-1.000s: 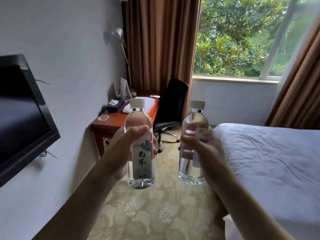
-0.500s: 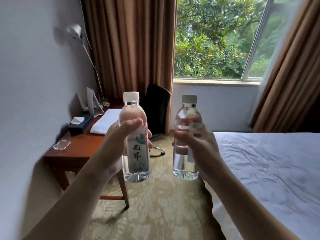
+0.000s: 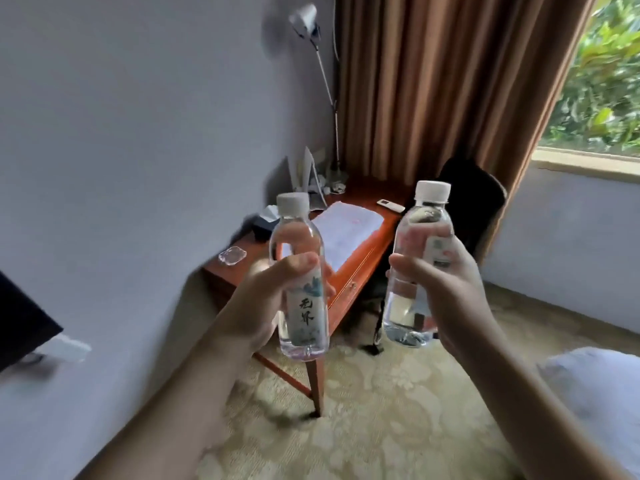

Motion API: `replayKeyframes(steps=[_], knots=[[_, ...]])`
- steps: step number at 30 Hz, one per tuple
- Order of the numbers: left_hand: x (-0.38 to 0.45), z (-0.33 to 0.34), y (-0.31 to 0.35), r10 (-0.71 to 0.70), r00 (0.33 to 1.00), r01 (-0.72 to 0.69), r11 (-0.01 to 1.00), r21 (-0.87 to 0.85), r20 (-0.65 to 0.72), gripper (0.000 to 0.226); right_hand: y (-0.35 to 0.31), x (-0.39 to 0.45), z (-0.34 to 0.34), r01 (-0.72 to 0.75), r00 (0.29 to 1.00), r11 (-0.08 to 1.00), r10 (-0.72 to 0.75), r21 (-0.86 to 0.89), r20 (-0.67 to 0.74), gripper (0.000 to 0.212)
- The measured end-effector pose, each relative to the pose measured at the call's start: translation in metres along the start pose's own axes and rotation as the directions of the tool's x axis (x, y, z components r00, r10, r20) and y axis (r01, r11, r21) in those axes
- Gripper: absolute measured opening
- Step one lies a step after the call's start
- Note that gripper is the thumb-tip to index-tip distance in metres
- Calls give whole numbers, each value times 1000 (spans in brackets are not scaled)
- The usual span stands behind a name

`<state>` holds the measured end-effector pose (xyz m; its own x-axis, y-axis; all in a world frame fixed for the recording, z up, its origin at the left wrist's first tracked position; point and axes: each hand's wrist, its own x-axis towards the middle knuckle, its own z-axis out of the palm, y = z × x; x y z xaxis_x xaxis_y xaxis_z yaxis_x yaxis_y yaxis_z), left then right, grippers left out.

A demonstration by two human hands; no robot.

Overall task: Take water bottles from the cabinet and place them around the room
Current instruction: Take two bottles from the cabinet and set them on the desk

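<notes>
I have the left hand (image 3: 266, 299) clamped on one bottle (image 3: 300, 289), the right hand (image 3: 446, 289) on another bottle (image 3: 417, 268), both airborne above the desk's (image 3: 360, 258) near corner. Advise setting one upright, clear of edges.

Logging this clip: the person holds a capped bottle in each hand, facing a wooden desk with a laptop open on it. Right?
One thing is wrong: no laptop is there. The head view shows white paper lying on the desk. The left hand and right hand each hold a capped bottle.
</notes>
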<state>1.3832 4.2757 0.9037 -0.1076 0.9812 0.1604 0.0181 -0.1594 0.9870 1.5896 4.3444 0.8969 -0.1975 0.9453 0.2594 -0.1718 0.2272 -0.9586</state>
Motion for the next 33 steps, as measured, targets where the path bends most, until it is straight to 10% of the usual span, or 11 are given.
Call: replayKeyframes(steps=[17,33], knots=[[230,-143,-153,45,924,-20,997,68,-379,45,191,285,106,-109,875,982,167,-151,455,45],[324,-186,-308,-183,666,498,831,248,-723,65,401,419,163,-96,687,935,310,-341,657,55]])
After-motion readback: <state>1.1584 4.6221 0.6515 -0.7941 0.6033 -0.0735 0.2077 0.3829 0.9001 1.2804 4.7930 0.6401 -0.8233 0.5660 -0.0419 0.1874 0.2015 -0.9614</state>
